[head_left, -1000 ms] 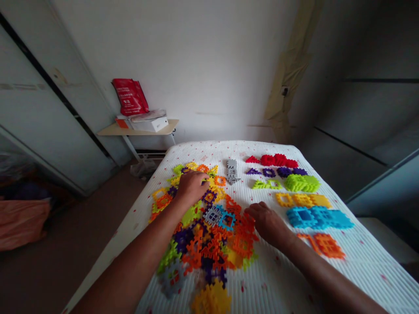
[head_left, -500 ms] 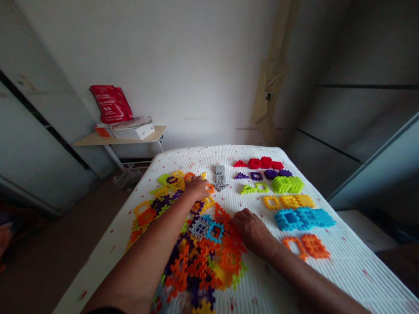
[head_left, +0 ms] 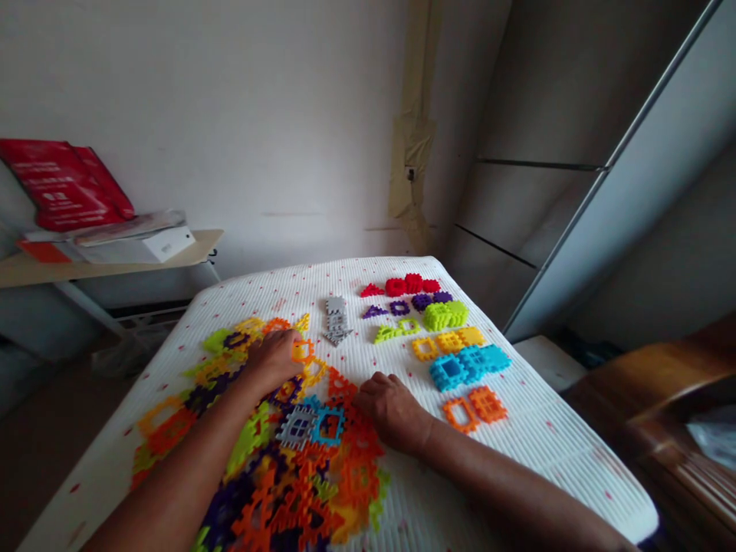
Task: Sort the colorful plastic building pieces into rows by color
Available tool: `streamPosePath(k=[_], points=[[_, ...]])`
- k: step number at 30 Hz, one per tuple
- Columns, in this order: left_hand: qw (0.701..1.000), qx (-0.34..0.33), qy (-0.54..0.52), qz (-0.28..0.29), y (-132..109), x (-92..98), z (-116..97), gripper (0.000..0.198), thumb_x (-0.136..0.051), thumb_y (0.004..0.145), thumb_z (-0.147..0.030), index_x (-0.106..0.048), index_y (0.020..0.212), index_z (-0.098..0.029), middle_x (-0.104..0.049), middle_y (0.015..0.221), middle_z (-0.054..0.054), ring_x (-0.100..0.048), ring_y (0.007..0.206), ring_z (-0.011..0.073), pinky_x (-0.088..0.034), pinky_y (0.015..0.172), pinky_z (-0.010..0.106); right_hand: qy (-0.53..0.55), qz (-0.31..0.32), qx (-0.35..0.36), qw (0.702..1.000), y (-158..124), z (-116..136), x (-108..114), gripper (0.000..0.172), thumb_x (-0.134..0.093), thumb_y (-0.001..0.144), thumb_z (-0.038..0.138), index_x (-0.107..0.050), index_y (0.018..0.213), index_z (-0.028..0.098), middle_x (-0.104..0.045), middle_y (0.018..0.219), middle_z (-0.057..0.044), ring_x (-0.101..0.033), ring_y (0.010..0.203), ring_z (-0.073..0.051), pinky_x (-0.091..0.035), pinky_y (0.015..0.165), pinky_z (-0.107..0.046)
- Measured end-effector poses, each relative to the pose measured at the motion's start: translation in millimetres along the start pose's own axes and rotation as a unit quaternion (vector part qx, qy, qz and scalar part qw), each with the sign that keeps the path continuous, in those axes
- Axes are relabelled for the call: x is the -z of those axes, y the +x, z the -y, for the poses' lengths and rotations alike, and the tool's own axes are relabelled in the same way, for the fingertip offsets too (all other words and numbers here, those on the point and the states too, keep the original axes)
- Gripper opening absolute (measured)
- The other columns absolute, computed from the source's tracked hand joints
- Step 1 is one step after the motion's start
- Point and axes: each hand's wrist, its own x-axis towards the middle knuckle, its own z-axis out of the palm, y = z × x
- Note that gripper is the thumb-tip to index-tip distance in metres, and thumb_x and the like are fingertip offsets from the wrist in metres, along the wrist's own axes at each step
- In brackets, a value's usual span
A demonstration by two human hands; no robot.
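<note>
Loose plastic interlocking tiles in orange, yellow, purple and green form a wide pile [head_left: 304,479]. Over its far part is my left hand [head_left: 273,359], its fingers curled down beside an orange square frame tile [head_left: 303,351]; whatever they pinch is hidden. My right hand [head_left: 394,410] rests at the pile's right edge, its bent fingers on the orange tiles [head_left: 359,429], with the fingertips out of sight. Between the hands, a grey window tile [head_left: 297,426] lies against a blue frame tile [head_left: 329,426] on top of the pile.
Right of the pile are colour-sorted rows: red [head_left: 412,284], purple [head_left: 422,301], green [head_left: 445,315], yellow [head_left: 450,341], blue [head_left: 471,366] and orange [head_left: 487,404]. A grey column [head_left: 336,318] lies left of them. A side table [head_left: 207,241] holds boxes and a red bag [head_left: 63,184].
The view has swung right, so everything sits further left in the picture. Both hands remain at about the same places on the pile, and the sorted rows look unchanged.
</note>
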Motion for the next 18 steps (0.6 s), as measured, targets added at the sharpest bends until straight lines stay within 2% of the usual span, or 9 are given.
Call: streamPosePath(k=[3, 8, 13, 15, 18], points=[[0.999, -0.015, -0.044, -0.027, -19, 2.7, 0, 0.042, -0.058, 0.068, -0.026, -0.054, 0.109, -0.021, -0.065, 0.11, 0.007, -0.059, 0.105, 0.0229, -0.042, 0.091, 0.033, 0.019, -0.007, 0.007, 1.0, -2, 1, -2, 0.013, -0.045, 0.089, 0.016, -0.058, 0.091, 0.018, -0.061, 0.091, -0.005, -0.049, 0.089, -0.019, -0.037, 0.072, -0.029], [0.993, -0.043, -0.099, -0.05, -65, 12.0, -5, 0.04, -0.059, 0.068, -0.019, -0.057, 0.109, -0.02, -0.067, 0.108, 0.007, -0.061, 0.102, 0.0223, -0.043, 0.092, 0.033, 0.037, -0.013, 0.014, 0.999, -4, 5, -1, 0.016, -0.043, 0.091, 0.015, -0.058, 0.087, 0.017, -0.062, 0.088, -0.006, -0.05, 0.086, -0.018, -0.036, 0.073, -0.029], [0.986, -0.018, -0.139, -0.085, -99, 11.6, -15, 0.049, -0.062, 0.069, -0.018, -0.055, 0.117, -0.02, -0.065, 0.115, 0.007, -0.059, 0.107, 0.0221, -0.043, 0.096, 0.034, 0.041, -0.004, 0.013, 0.999, -5, 9, 0, 0.014, -0.047, 0.086, 0.01, -0.059, 0.087, 0.017, -0.063, 0.089, -0.007, -0.053, 0.085, -0.018, -0.039, 0.071, -0.029], [0.984, -0.017, -0.147, -0.102, -107, 8.5, -20, 0.056, -0.064, 0.069, -0.021, -0.05, 0.123, -0.022, -0.063, 0.118, 0.006, -0.058, 0.109, 0.0224, -0.042, 0.097, 0.036, 0.066, -0.029, 0.003, 0.997, -6, 11, 0, 0.018, -0.047, 0.084, 0.007, -0.061, 0.09, 0.017, -0.064, 0.091, -0.007, -0.054, 0.087, -0.018, -0.042, 0.075, -0.029], [0.98, -0.027, -0.154, -0.123, -115, 3.7, -32, 0.065, -0.065, 0.07, -0.022, -0.042, 0.13, -0.024, -0.061, 0.124, 0.006, -0.057, 0.111, 0.0223, -0.042, 0.098, 0.036, 0.155, -0.111, 0.005, 0.982, -7, 12, 2, 0.025, -0.048, 0.083, 0.009, -0.06, 0.103, 0.017, -0.063, 0.103, -0.008, -0.057, 0.095, -0.017, -0.045, 0.084, -0.03]])
